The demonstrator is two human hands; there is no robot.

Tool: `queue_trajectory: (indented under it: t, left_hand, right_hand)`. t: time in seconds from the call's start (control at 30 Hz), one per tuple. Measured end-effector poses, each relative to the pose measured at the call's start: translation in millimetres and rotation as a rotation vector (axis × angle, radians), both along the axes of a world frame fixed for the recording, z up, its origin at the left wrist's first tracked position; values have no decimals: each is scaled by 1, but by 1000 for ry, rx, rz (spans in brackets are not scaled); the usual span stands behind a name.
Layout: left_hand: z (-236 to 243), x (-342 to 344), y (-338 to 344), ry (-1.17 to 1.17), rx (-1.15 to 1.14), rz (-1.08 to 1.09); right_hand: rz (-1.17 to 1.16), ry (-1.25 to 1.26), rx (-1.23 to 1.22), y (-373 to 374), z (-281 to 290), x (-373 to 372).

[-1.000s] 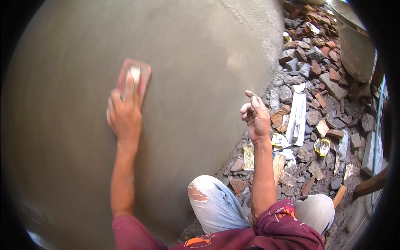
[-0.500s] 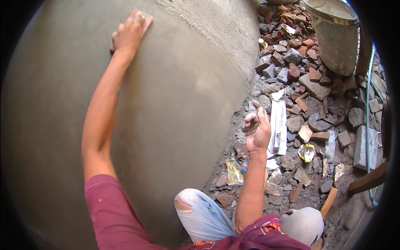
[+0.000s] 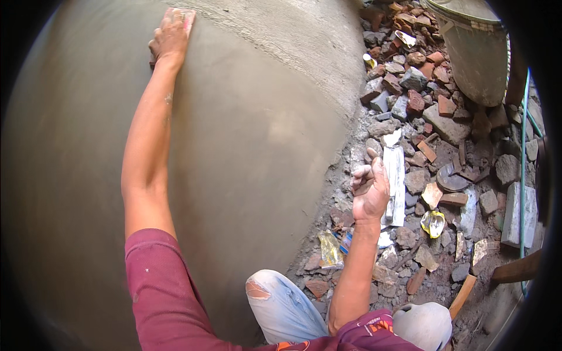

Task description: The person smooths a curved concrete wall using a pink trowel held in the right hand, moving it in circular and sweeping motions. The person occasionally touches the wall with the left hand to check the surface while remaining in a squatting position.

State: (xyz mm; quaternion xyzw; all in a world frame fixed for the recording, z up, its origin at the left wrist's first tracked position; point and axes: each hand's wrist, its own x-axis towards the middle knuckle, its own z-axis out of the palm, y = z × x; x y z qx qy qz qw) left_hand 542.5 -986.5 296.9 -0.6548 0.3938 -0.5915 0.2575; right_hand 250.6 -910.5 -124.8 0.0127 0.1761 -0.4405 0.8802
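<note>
My left hand [image 3: 169,42] is stretched far up over a smooth grey plastered wall [image 3: 252,152], its fingers closed round a flat, pinkish block [image 3: 189,19]. The block is pressed against the wall near where the smooth coat meets a rougher, paler band [image 3: 293,41]. Most of it is hidden under my fingers, so its exact kind is unclear. Above the rubble, my right hand [image 3: 370,193] is held up with palm and loosely bent fingers showing, and nothing is in it. Right behind that hand lies a long white wrapper or strip [image 3: 395,181].
Broken brick and stone [image 3: 415,82] cover the ground to the right. A dirty bucket [image 3: 477,52] stands at the upper right, near a green hose [image 3: 523,175] and a pale block [image 3: 518,213]. Plastic scraps [image 3: 331,248] lie by the wall's foot, close to my bent knee [image 3: 281,304].
My left hand has slid the block a little to the left and up along the wall. My right hand sits slightly further right and lower, still empty.
</note>
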Motion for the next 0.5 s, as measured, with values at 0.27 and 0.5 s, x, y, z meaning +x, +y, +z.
queue_trajectory:
  t: [0.27, 0.5]
  left_hand:
    - [-85, -30, 72, 88, 242, -67]
    - [86, 16, -12, 67, -43, 83]
  right_hand:
    - [-77, -8, -7, -42, 8, -4]
    - [18, -11, 80, -7, -14, 12]
